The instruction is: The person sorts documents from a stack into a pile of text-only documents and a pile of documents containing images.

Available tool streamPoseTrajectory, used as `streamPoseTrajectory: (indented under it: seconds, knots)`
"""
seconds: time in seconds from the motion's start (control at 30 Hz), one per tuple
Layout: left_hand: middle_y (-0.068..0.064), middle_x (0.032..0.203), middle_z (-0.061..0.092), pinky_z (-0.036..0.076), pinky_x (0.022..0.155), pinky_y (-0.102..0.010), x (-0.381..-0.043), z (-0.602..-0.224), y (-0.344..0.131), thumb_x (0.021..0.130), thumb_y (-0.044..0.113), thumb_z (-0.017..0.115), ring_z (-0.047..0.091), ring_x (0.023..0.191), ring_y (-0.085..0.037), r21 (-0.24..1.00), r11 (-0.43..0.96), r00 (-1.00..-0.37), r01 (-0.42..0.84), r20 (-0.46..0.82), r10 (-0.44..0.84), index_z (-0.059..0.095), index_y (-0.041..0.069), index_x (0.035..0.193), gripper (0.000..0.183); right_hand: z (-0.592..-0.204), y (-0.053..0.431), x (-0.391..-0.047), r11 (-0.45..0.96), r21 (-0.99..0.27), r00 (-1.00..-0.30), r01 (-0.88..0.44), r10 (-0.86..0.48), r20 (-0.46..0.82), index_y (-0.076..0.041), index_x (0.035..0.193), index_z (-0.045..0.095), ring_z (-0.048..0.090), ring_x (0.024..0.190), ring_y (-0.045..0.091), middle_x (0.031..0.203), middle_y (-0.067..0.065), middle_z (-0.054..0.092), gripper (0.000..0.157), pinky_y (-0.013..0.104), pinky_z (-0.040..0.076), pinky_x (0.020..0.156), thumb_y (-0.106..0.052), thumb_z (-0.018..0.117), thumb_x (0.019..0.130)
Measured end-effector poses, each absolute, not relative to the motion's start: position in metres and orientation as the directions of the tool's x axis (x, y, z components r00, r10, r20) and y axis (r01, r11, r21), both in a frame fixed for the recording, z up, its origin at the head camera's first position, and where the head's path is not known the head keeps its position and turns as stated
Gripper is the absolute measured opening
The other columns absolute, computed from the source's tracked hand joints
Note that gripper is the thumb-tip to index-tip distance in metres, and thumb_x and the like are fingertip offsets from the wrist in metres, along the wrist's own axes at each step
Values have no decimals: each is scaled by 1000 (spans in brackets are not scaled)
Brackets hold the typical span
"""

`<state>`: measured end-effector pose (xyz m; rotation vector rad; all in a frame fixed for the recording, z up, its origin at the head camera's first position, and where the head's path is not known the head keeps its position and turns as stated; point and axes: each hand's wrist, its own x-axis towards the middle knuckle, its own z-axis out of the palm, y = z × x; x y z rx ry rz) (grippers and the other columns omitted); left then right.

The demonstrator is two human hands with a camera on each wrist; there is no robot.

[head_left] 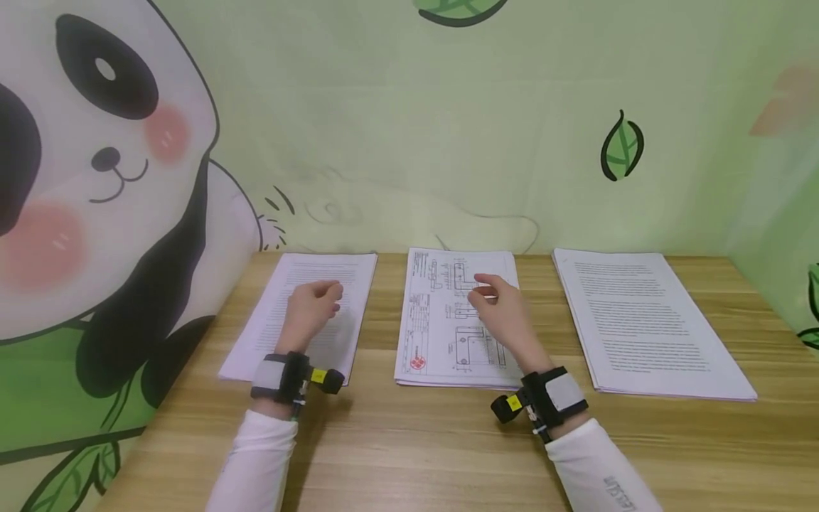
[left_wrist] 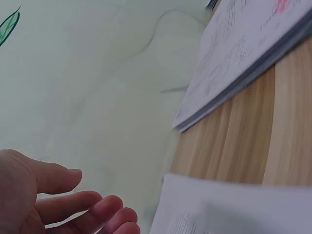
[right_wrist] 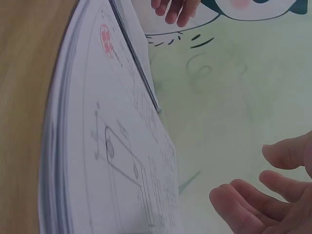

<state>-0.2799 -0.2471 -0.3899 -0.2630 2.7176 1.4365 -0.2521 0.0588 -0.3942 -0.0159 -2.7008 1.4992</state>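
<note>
My left hand [head_left: 310,309] hovers above a stack of printed text pages [head_left: 323,269] on the left side of the table. Its fingers are loosely bent, and the left wrist view shows a gap between thumb and fingers with nothing held. Over the middle stack of technical drawings [head_left: 427,313], which bears a red emblem, is my right hand [head_left: 508,313]. In the right wrist view its thumb and fingers are spread apart, holding nothing, with the drawings' thick layered edge beside them.
On the right lies another stack of text pages [head_left: 640,327]. All three stacks rest on a wood-grain table [head_left: 409,441]. Behind it rises a pale green wall covering [head_left: 384,142] with a painted panda and leaves. Each wrist wears a strapped camera.
</note>
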Motion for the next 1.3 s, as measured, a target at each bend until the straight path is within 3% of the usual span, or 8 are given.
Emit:
streamPoseTrajectory:
  seconds: [0.27,0.5,0.73,1.03,1.2,1.3]
  knots:
    - [-15,126,60,46,94,-50,-271,-386,-287,93,42,44,57,111,-31,768,606,-978,-206,-131,-165,52,9,133,52,-396,20,-248,465,-879,-994,-109,-34,105,-11,133,49,56,112,31,123,15,60,43,46,50,92,-23,54,92]
    - [-21,145,41,35,103,-60,-265,-392,-318,96,42,40,39,130,-40,724,633,-960,-276,-182,-210,40,5,140,57,-405,-17,-243,423,-898,-992,-120,-91,90,-13,131,51,57,112,28,122,13,61,41,43,51,94,-20,57,91]
    - [-24,146,36,32,103,-63,-265,-404,-335,96,37,41,35,130,-44,703,630,-944,-330,-230,-238,37,2,142,57,-411,-44,-240,315,-949,-984,-32,-177,-25,-13,139,42,51,122,30,136,18,51,52,45,46,100,-22,56,90]
    - [-32,146,29,26,106,-64,-265,-413,-348,96,34,42,27,132,-49,665,682,-952,-304,-229,-201,31,-5,142,62,-423,-73,-242,205,-974,-967,92,-215,-137,-8,143,34,40,132,33,144,20,41,55,48,36,109,-22,51,93]
    - [-32,147,27,26,106,-65,-266,-413,-351,96,38,41,27,132,-50,659,679,-945,-324,-262,-197,28,-3,144,65,-428,-87,-242,162,-976,-955,144,-236,-180,-12,144,34,37,133,35,145,23,39,56,52,32,110,-24,52,92]
    - [-31,148,28,26,106,-65,-266,-413,-351,96,38,41,28,132,-49,654,683,-944,-325,-274,-186,28,-3,144,65,-430,-91,-242,116,-980,-948,161,-259,-186,-12,144,34,42,128,34,143,24,40,61,52,36,107,-26,56,90]
